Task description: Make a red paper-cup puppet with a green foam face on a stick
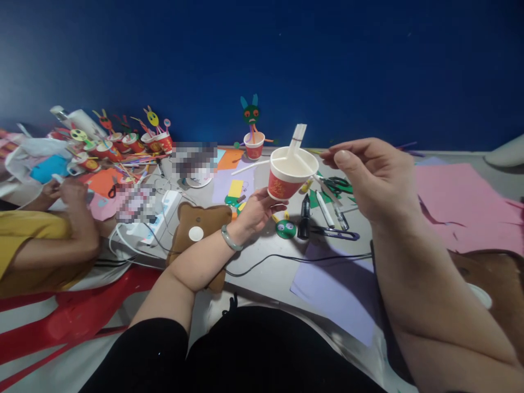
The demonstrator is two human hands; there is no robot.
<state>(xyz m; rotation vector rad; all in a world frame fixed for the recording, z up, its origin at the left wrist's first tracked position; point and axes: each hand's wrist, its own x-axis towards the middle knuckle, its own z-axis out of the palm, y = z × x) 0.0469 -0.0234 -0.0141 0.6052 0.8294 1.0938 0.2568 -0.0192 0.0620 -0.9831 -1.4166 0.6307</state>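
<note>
My left hand (pixel 260 210) holds a red and white paper cup (pixel 282 188) from below, tilted a little towards me. A bundle of white straws (pixel 298 137), tied with a thin dark band, stands up out of the cup. One white straw (pixel 250 167) sticks out sideways at the cup's left. Right of the rim hovers my right hand (pixel 374 169), its fingers stretched forward and apart from the cup, with nothing visible in them. Below the cup lies a green paper face (pixel 285 228) with two eyes, beside a black marker (pixel 304 215).
A finished-looking cup puppet (pixel 254 146) stands by the blue wall. Scissors (pixel 338 184), a purple cutter (pixel 335 233) and pens lie right of centre. Pink paper (pixel 466 202) is at right, purple paper (pixel 335 292) in front. A black cable crosses the table. Another person (pixel 45 240) works at left.
</note>
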